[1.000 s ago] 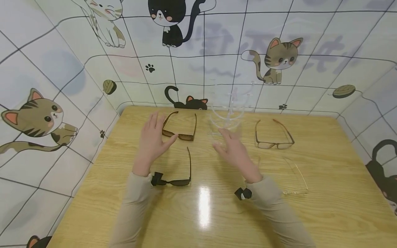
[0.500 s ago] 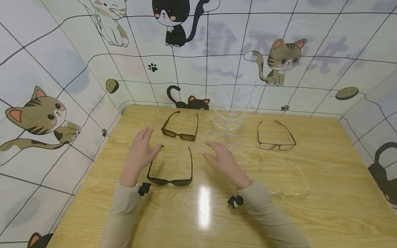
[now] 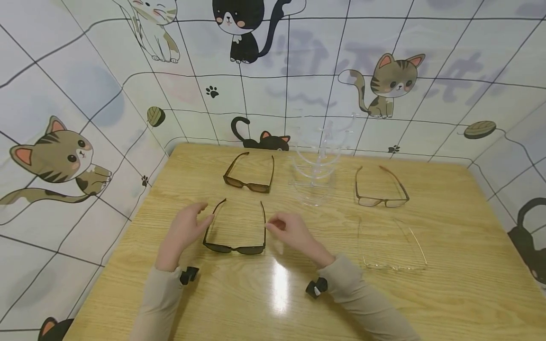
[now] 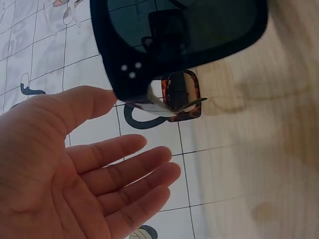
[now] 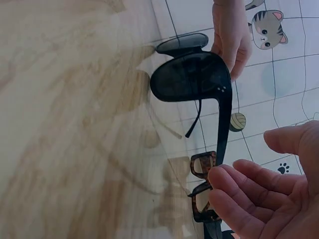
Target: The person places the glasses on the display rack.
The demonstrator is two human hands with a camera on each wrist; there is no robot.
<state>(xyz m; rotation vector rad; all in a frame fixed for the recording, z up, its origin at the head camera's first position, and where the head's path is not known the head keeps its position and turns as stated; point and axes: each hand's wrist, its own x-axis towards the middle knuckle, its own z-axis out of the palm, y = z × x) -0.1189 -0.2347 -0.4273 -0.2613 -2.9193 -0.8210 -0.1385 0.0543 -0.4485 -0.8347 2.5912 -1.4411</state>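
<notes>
Black sunglasses (image 3: 250, 250) lie on the table with temples unfolded and pointing away from me, lenses nearest. At their left temple is my left hand (image 3: 181, 234), thumb toward the frame; the left wrist view shows its fingers (image 4: 132, 174) extended and holding nothing. On the other side my right hand (image 3: 295, 233) is beside the right temple. Seen from the right wrist, its fingertips (image 5: 219, 179) are close to or touching that temple, while the thumb stands apart. Whether they touch is unclear. Tortoiseshell sunglasses (image 3: 258, 188) lie behind the black pair.
A transparent tiered eyewear stand (image 3: 314, 175) stands at the back middle. Toward the right lie brown-framed glasses (image 3: 394, 203) and thin gold-rimmed glasses (image 3: 396, 268). A cat-print cloth (image 3: 264, 94) rises behind the wooden table (image 3: 239, 303).
Both hands have drawn back toward me, the left from beside the tortoiseshell sunglasses and the right from the clear stand, to either side of the black sunglasses.
</notes>
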